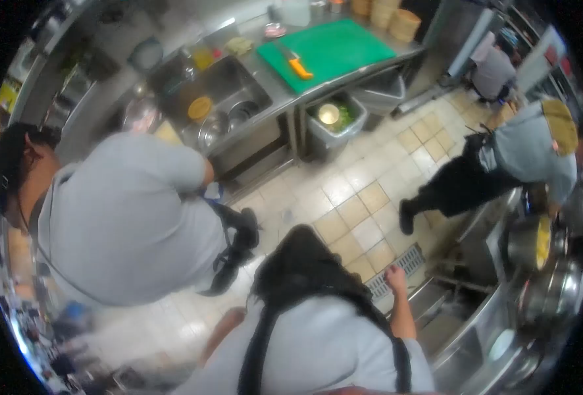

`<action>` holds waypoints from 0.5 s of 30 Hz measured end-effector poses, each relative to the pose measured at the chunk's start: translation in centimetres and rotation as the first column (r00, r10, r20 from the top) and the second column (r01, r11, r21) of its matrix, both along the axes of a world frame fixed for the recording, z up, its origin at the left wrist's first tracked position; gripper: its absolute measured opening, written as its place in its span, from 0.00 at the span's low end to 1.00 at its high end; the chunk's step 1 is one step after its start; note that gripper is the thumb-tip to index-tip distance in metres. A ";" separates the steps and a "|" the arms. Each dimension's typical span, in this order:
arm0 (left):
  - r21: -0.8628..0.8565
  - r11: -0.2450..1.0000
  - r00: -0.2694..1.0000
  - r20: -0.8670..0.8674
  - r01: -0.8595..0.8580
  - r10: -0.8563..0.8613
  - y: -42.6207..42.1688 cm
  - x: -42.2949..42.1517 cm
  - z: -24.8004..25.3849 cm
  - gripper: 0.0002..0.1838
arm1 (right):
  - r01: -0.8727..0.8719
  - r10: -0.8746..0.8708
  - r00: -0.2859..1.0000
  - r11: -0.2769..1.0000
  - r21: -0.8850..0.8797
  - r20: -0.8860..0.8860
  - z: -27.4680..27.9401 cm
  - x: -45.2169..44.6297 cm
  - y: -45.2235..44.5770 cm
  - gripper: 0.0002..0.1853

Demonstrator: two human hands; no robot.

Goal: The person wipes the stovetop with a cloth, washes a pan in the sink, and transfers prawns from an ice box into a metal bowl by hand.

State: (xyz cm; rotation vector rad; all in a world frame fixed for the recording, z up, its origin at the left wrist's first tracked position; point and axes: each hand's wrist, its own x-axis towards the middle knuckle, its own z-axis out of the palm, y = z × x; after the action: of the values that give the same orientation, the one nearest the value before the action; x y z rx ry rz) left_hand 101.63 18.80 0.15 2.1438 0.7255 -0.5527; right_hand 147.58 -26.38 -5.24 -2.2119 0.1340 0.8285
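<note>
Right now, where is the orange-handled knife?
In the head view, the orange-handled knife is at upper centre, lying on the left part of the green cutting board, to the right of the metal sink.

Glare whitens the blurred floor tiles point(338, 191); edges bend darkly.

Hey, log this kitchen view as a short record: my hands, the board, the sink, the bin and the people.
Left hand: hidden; only the forearm shows
Right hand: nothing visibly held; nearest the floor grate
Cutting board: green, on the counter; orange-handled knife lying on it
Sink: metal, with metal bowls
Bin: below the counter, holding greens
People: three others; one at left, one at right, one farther back
</note>
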 end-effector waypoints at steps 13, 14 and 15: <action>-0.079 0.893 0.896 -0.028 -0.444 0.443 1.9 18.0 -1.8 0.17 | -0.246 0.246 0.967 0.969 0.005 -0.068 7.0 6.4 9.8 0.11; -0.079 0.871 0.866 0.100 -0.485 0.490 2.3 19.5 -1.1 0.17 | -0.323 0.323 0.946 0.946 -0.006 -0.032 7.0 6.5 10.0 0.12; -0.086 0.849 0.820 0.225 -0.521 0.526 2.7 21.2 -0.1 0.18 | -0.334 0.334 0.942 0.942 -0.009 -0.041 6.8 7.2 10.5 0.12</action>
State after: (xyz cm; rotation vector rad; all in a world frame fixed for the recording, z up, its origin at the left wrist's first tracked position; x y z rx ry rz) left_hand 122.86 21.54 0.05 1.8303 1.1101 -0.0008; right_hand 154.80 -15.90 1.56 -2.2669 -0.2248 1.0563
